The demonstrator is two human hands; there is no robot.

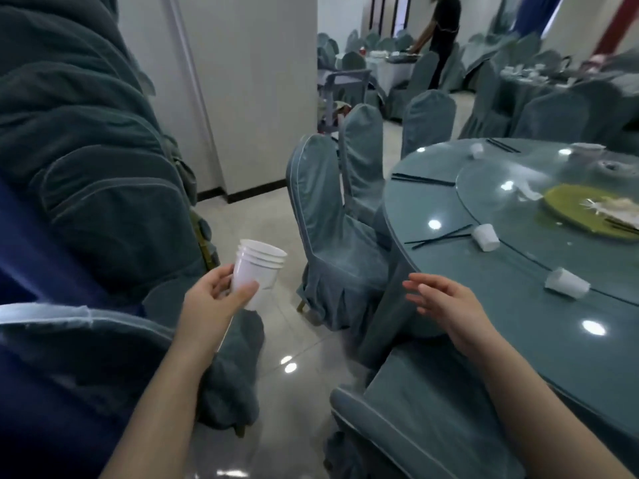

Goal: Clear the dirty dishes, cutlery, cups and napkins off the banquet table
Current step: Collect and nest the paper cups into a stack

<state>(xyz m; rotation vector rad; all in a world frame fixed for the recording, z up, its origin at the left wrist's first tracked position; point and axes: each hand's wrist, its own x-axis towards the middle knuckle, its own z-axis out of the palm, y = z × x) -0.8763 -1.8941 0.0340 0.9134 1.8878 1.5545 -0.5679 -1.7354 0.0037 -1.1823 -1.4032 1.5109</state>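
Note:
My left hand (212,307) grips a stack of white plastic cups (257,269) over the floor, left of the round banquet table (449,216). My right hand (446,304) hovers near the table's left edge, fingers straight and holding nothing. On the table lie tipped white cups (485,236) (567,288) (476,150), black chopsticks (437,238) (423,179) (503,145), a crumpled napkin (529,193) and a green plate (587,209) with leftovers on the glass turntable (491,188).
Covered chairs (332,236) (432,420) ring the table, and stacked chairs (86,167) rise close on my left. A tiled aisle (297,357) runs between them. Far back, a person (442,36) bends over another table beside a cart (339,95).

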